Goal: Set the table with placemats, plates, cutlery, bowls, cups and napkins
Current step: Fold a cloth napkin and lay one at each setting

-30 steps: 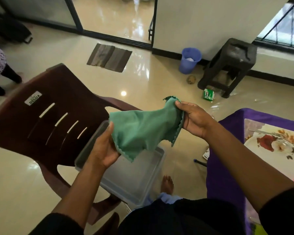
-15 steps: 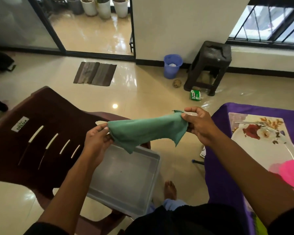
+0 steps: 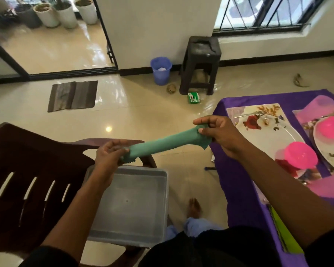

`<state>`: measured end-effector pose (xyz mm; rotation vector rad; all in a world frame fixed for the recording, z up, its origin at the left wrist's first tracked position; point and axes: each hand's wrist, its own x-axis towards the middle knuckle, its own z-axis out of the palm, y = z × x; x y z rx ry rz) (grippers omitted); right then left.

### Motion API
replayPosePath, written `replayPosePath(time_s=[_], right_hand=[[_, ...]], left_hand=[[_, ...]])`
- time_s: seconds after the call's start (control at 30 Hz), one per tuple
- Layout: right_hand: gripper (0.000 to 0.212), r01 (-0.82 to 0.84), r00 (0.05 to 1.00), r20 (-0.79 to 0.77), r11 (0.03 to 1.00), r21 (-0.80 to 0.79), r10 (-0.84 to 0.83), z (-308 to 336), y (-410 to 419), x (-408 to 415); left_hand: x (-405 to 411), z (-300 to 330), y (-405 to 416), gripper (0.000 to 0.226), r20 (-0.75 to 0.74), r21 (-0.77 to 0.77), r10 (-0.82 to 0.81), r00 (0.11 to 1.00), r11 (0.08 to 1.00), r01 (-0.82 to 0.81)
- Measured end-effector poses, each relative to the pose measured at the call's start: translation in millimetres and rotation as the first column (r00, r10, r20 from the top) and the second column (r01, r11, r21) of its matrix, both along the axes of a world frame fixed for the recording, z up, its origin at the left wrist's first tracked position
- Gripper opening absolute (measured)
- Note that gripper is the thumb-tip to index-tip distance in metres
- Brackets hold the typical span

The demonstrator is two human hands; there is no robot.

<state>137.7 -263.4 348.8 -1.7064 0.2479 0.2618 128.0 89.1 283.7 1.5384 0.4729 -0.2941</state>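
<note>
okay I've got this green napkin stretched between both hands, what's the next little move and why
Probably carry the rolled green cloth napkin right, over the purple-clothed table. Your left hand and right hand each grip an end, above the grey plastic tub on the brown chair. The nearest white floral plate already has its pink bowl, but I see no napkin by it.

Open floor [image 3: 143, 116] ahead between chair [image 3: 27, 170] and purple-covered surface [image 3: 239, 189], grey tub [image 3: 135, 205] on the chair seat below the hands, surface crowded — plates [image 3: 268, 135], two pink bowls [image 3: 301, 155] — stool [image 3: 201, 60] and blue bin [image 3: 161, 70] by the far wall
</note>
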Motion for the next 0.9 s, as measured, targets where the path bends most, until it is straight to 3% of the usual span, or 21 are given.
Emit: replayPosePath(time_s=[0.1, 0.17, 0.23, 0.3, 0.37, 0.5, 0.63, 0.77, 0.9], right_hand=[[0.037, -0.119, 0.99, 0.088, 0.992, 0.048, 0.114, 17.8, -4.6, -3.5], [0.039, -0.235, 0.967, 0.116, 0.971, 0.045, 0.228, 34.4, -7.2, -1.8], [0.038, -0.339, 0.935, 0.115, 0.941, 0.017, 0.335, 50.4, -9.7, 0.9], [0.038, -0.428, 0.896, 0.118, 0.903, -0.033, 0.429, 63.3, -12.5, 1.5], [0.037, -0.499, 0.858, 0.095, 0.863, -0.077, 0.504, 73.7, -18.0, -2.0], [0.038, -0.601, 0.798, 0.031, 0.798, -0.039, 0.602, 92.8, -41.2, -14.2], [0.046, -0.568, 0.822, 0.017, 0.821, -0.057, 0.569, 103.6, -72.0, -39.9], [0.051, -0.412, 0.907, 0.015, 0.893, -0.184, 0.421, 101.9, -113.6, -76.7], [0.048, -0.361, 0.93, 0.005, 0.915, -0.179, 0.368, 101.4, -146.7, -119.1]], left_hand=[[-11.0, -16.7, -10.4, 0.025, -0.232, 0.15, -0.271, 0.934, 0.939, 0.31], [-17.0, -17.1, -25.7, 0.023, -0.367, 0.127, -0.494, 0.788, 0.813, 0.569], [-13.9, -9.3, -48.2, 0.036, -0.377, 0.122, -0.638, 0.671, 0.684, 0.719], [-3.6, 2.2, -75.8, 0.06, -0.252, 0.145, -0.719, 0.647, 0.633, 0.76], [5.9, 18.8, -106.2, 0.074, -0.103, 0.115, -0.75, 0.653, 0.643, 0.757], [18.4, 45.9, -159.4, 0.08, 0.083, -0.151, -0.813, 0.576, 0.561, 0.814], [7.6, 46.4, -190.6, 0.071, 0.118, -0.29, -0.849, 0.515, 0.466, 0.836], [-9.7, 32.8, -208.7, 0.033, 0.045, -0.246, -0.889, 0.455, 0.432, 0.868], [-27.3, 34.1, -250.0, 0.029, -0.003, -0.172, -0.881, 0.474, 0.467, 0.867]])
